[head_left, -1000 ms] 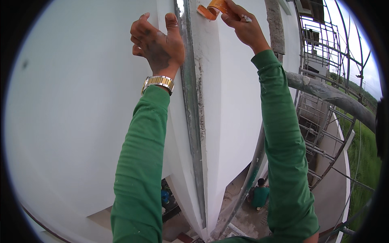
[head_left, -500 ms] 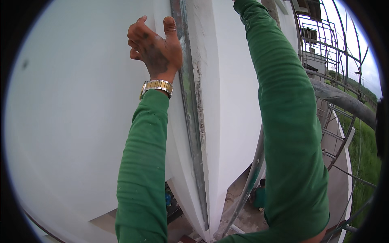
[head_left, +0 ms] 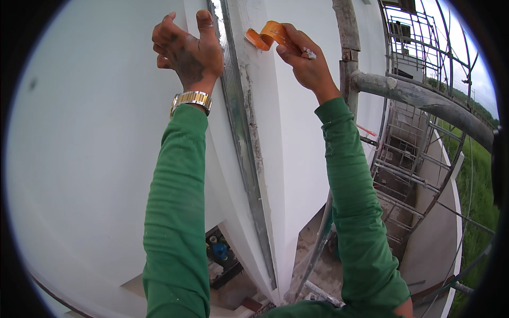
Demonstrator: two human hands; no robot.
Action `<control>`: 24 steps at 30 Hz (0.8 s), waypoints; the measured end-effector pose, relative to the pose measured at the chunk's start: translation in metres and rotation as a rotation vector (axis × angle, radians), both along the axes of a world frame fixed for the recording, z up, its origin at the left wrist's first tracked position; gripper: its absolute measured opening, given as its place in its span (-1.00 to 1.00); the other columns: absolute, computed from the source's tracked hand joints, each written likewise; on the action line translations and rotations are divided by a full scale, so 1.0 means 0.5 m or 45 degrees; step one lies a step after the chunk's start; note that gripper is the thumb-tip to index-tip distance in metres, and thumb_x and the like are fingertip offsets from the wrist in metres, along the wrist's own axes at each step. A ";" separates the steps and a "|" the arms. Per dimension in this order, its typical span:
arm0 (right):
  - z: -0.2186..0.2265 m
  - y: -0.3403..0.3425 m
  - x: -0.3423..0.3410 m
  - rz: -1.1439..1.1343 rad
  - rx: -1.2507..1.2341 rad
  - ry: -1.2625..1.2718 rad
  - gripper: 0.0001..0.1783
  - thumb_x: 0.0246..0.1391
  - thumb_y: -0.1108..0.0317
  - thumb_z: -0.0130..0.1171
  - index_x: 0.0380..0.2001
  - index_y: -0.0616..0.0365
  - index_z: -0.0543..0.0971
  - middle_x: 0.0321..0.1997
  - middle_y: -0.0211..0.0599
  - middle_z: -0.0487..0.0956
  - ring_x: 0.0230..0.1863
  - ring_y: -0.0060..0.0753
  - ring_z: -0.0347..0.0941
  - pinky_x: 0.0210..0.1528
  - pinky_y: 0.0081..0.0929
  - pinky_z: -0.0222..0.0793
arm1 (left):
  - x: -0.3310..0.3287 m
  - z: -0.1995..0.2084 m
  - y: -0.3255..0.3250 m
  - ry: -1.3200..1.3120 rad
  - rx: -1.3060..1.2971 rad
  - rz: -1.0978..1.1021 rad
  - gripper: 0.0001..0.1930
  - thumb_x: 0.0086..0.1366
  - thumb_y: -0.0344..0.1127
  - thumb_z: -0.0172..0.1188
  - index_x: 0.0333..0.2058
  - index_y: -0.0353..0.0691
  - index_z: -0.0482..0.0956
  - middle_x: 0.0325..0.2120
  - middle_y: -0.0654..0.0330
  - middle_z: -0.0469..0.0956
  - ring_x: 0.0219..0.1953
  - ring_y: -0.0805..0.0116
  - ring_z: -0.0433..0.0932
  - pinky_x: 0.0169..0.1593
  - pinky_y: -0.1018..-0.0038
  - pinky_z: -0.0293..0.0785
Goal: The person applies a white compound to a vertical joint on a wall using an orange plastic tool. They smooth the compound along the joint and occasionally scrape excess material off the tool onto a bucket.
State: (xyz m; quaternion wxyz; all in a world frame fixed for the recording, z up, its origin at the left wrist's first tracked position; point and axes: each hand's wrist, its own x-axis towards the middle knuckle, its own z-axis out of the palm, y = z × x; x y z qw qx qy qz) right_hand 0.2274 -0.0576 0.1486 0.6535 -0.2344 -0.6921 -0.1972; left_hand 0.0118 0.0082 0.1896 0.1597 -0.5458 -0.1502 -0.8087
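My right hand (head_left: 308,62) grips a bent orange plastic putty spreader (head_left: 271,33), its far edge at the rough plaster strip (head_left: 245,55) on the white wall corner. A white smear marks one of that hand's fingers. My left hand (head_left: 188,53), with a metal watch (head_left: 192,99) at the wrist, is against or just over the white wall (head_left: 95,132). Its thumb stands apart and its fingers are loosely bent, with nothing visible in them; the palm is hidden. Between the hands runs a long grey metal strip (head_left: 233,95) down the corner.
Close on the right, a scaffold upright (head_left: 347,47) meets a thick pipe (head_left: 424,98). More scaffolding (head_left: 403,175) stands beyond, beside a low wall (head_left: 432,238) and grass (head_left: 480,196). Far below, a blue object (head_left: 219,251) shows through a gap.
My right hand has come down from the upper edge, bringing the orange putty spreader into view at the corner. My left hand appears slightly higher and further left, its pose unchanged.
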 end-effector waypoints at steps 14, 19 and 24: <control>0.228 0.042 0.009 0.242 0.073 -0.088 -0.42 0.26 0.49 0.22 0.31 0.41 0.36 0.20 -0.18 0.54 0.18 -0.41 0.46 0.25 -0.51 0.37 | -0.001 0.003 0.010 0.060 -0.010 0.114 -0.14 0.39 0.50 -0.29 0.29 -0.17 0.08 0.18 -0.08 0.08 0.21 0.01 0.10 0.10 0.01 0.07; -0.006 -0.011 -0.043 -0.009 -0.054 0.065 -0.45 0.29 0.39 0.24 0.31 0.19 0.42 0.04 -0.34 0.52 0.15 -0.42 0.49 0.35 -0.50 0.39 | -0.013 0.009 0.020 0.035 -0.051 0.123 -0.11 0.37 0.53 -0.30 0.30 -0.17 0.06 0.21 -0.08 0.05 0.24 0.00 0.07 0.17 -0.05 0.03; -0.128 -0.023 -0.025 -0.172 -0.026 -0.004 -0.46 0.24 0.34 0.29 0.27 0.09 0.47 -0.12 -0.44 0.53 -0.15 -0.42 0.39 0.10 -0.44 0.34 | -0.005 0.006 0.013 0.034 -0.055 0.074 -0.11 0.37 0.53 -0.30 0.30 -0.18 0.08 0.24 -0.09 0.05 0.27 0.00 0.07 0.20 -0.05 0.01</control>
